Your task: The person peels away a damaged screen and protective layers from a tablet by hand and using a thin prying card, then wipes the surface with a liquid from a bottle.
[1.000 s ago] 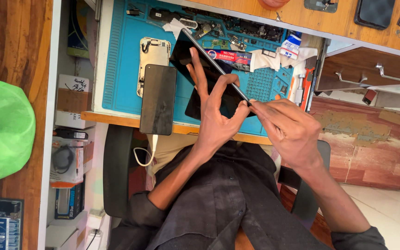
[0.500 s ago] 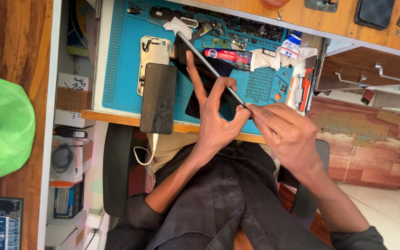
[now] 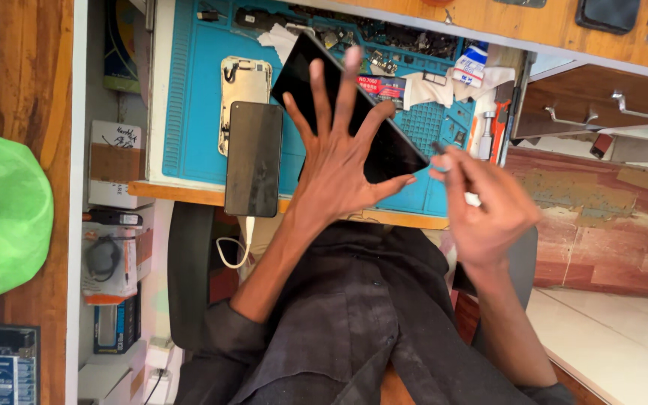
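My left hand (image 3: 339,161) lies with its fingers spread wide over a black phone screen panel (image 3: 393,146), holding it tilted above the blue work mat (image 3: 196,112); the thumb rests at the panel's lower edge. My right hand (image 3: 485,206), blurred, is just right of the panel and pinches a thin tool (image 3: 438,148) whose tip points at the panel's right corner. A dark phone (image 3: 254,159) lies face down over the desk's front edge, beside an opened cream-coloured phone body (image 3: 244,79).
Small parts, white cloths (image 3: 425,86) and red-handled tools (image 3: 498,124) crowd the back and right of the mat. A wooden drawer (image 3: 601,112) stands open at right. Boxes (image 3: 114,161) fill a shelf at left, beside a green bag (image 3: 1,225).
My left hand went from gripping the panel to spreading its fingers over it, and the panel turned from edge-on to showing its face. My right hand drew back from the panel's corner.
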